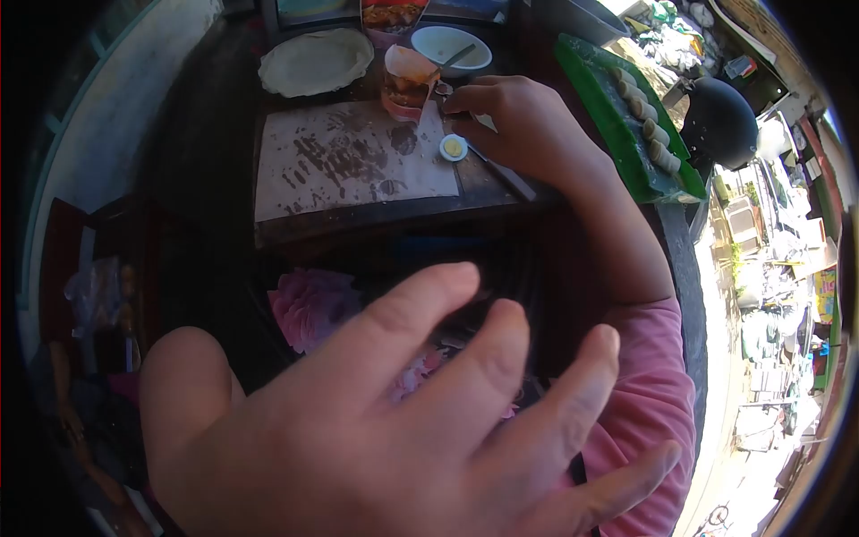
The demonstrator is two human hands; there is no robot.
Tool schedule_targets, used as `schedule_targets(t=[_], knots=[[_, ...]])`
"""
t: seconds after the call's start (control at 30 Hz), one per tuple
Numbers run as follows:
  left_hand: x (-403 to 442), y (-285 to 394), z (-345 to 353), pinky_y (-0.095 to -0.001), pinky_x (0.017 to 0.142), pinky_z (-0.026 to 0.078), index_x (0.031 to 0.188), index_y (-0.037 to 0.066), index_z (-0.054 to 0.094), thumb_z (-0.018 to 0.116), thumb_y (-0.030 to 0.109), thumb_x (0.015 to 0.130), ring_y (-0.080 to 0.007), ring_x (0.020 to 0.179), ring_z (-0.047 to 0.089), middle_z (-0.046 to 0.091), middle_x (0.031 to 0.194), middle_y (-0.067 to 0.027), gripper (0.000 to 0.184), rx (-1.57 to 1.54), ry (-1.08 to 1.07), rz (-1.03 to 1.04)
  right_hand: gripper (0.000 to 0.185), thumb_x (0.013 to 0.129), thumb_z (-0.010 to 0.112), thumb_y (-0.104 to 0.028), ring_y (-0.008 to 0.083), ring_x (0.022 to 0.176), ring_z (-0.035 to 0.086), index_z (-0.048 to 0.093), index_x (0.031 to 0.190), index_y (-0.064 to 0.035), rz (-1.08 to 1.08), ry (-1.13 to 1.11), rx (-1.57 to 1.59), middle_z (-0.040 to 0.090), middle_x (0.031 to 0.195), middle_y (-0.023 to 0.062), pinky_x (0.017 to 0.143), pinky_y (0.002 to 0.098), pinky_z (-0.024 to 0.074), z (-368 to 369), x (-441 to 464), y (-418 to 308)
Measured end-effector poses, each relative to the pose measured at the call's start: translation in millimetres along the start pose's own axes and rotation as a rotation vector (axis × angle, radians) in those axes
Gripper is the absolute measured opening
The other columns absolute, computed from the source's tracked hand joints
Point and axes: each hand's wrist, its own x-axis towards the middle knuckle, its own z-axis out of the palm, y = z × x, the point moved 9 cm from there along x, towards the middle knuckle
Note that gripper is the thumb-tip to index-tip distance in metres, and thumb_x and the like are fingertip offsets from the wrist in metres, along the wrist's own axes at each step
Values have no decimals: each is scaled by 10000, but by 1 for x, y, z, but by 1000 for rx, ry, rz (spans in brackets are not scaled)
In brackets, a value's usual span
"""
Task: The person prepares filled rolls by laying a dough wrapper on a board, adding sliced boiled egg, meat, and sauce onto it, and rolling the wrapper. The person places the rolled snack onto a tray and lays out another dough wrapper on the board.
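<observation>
My left hand (376,403) is raised close to the camera, open with its fingers spread and nothing in it. Farther off, my right hand (514,116) reaches over the table, its fingers bent together beside a paper cup of fried food (407,80). What those fingertips hold, if anything, I cannot make out. Just below them lies what looks like a halved boiled egg (454,148), white around a yellow centre. A knife (506,174) lies under the right hand, partly hidden by it. Left of the egg, a stained paper sheet (277,192) covers part of the table.
A pale wavy-edged plate (315,63) and a white bowl (447,45) with a utensil stand at the back. Another food packet (391,18) is behind them. To the right, a green tray (617,134) holds several pale rolls. A dark round object (720,123) stands beyond it.
</observation>
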Motion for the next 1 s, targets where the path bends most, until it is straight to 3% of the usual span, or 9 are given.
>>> schedule_targets(t=[0.3,0.47,0.53,0.67,0.73,0.8,0.87,0.97,1.0], knots=[[27,-20,20,-363,837,493,1058,293,652,578,295,880,-161,819,633,669,993,-4,193,319,-156,-38,223,754,658,-204,239,820,680,710,950,-110,-13,-144,156,704,876,96,754,343,529,138,169,4],[-35,-34,-22,-351,830,497,1089,328,653,576,288,878,-155,813,632,666,1027,1,228,278,-24,-215,256,727,679,-242,216,809,686,724,950,-126,110,-107,110,712,877,73,768,340,534,207,243,27],[-92,-40,-47,-396,867,479,1169,320,609,531,294,906,-202,862,638,655,1052,-36,276,209,169,-366,256,726,677,-250,203,766,689,729,930,-105,135,-95,158,711,852,81,727,331,549,215,268,29],[-173,-83,-77,-439,875,470,1183,103,610,607,206,828,-242,922,638,662,1052,-89,370,83,189,-564,292,732,665,-282,168,598,664,728,855,-25,420,-86,509,675,701,102,558,298,557,258,312,51],[-226,-111,-48,-444,838,482,1160,44,613,686,149,748,-280,910,632,661,1036,-106,432,13,185,-834,286,733,666,-288,173,598,665,727,832,-27,502,-85,485,671,678,98,558,299,553,279,331,60],[-277,-121,-5,-413,895,463,1173,-21,578,664,114,772,-306,961,631,655,1067,-155,432,-102,185,-997,290,736,670,-298,177,592,664,721,806,-21,564,-84,455,668,660,96,559,304,548,279,341,56],[-321,-117,48,-340,858,486,1199,-22,575,670,-40,704,-255,947,641,660,1067,-144,504,-335,329,-1189,309,741,675,-312,180,582,660,712,777,-8,610,-87,420,666,647,95,560,311,541,274,337,48],[-351,-102,128,-318,838,493,1181,-18,588,660,-67,710,-198,924,646,671,1037,-120,479,-656,419,-1339,307,773,669,-299,208,563,654,700,745,6,492,-64,297,678,690,113,571,344,533,306,364,67],[-355,-97,153,-312,842,494,1153,-7,606,652,-62,756,-195,926,642,671,1031,-112,403,-774,474,-1343,278,800,650,-272,218,595,656,694,785,3,585,-72,410,681,731,118,598,353,531,314,363,77]])
